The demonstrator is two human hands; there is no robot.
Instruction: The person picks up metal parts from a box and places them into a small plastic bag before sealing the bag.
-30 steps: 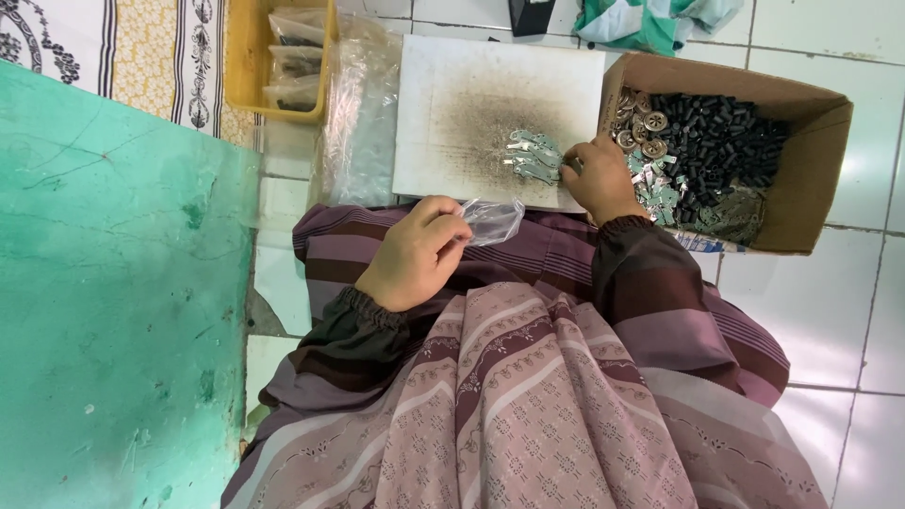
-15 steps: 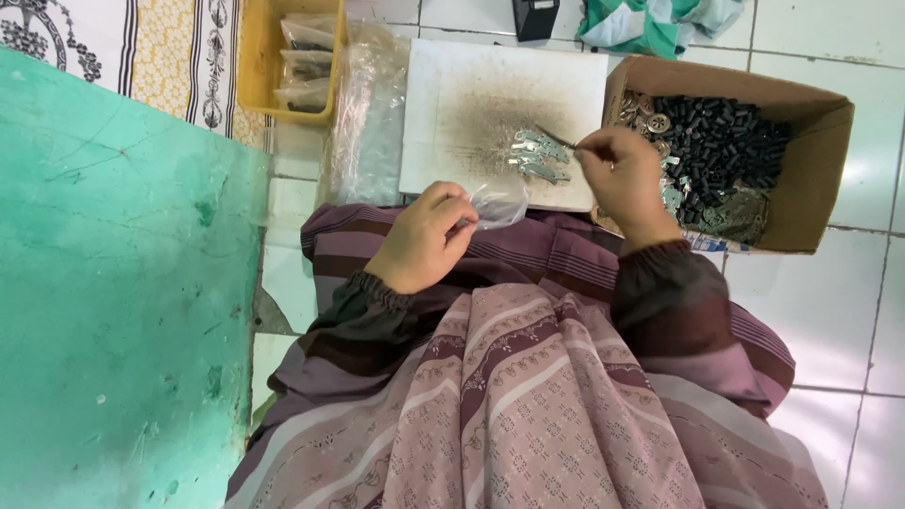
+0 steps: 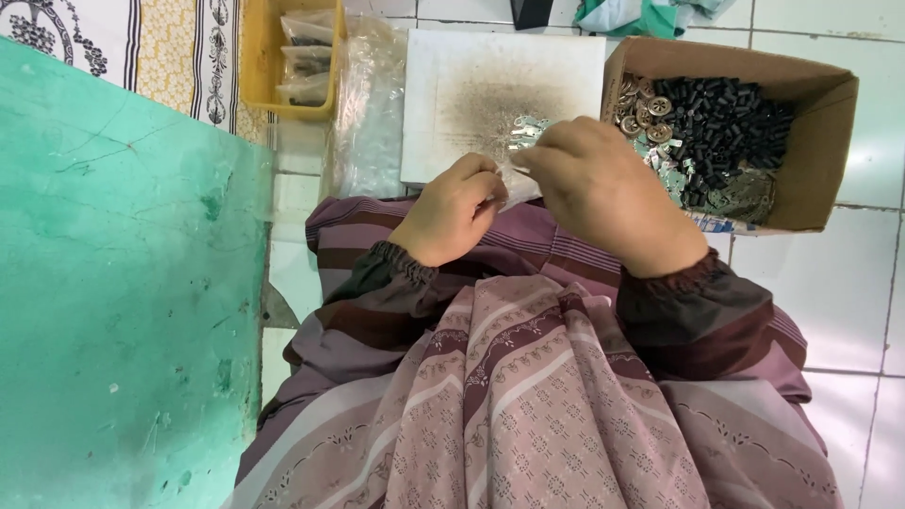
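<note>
Down low, both hands meet over the white board (image 3: 471, 75) on the tiled floor (image 3: 877, 283): left hand (image 3: 452, 209) pinches a small clear bag (image 3: 521, 188), right hand (image 3: 603, 193) curls its fingers together beside it.

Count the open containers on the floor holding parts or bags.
2: a yellow tray of small bags at upper left, a cardboard box of black and metal parts at upper right.

Dark maroon striped sleeves with gathered elastic cuffs, pink patterned scarf draped over front
</note>
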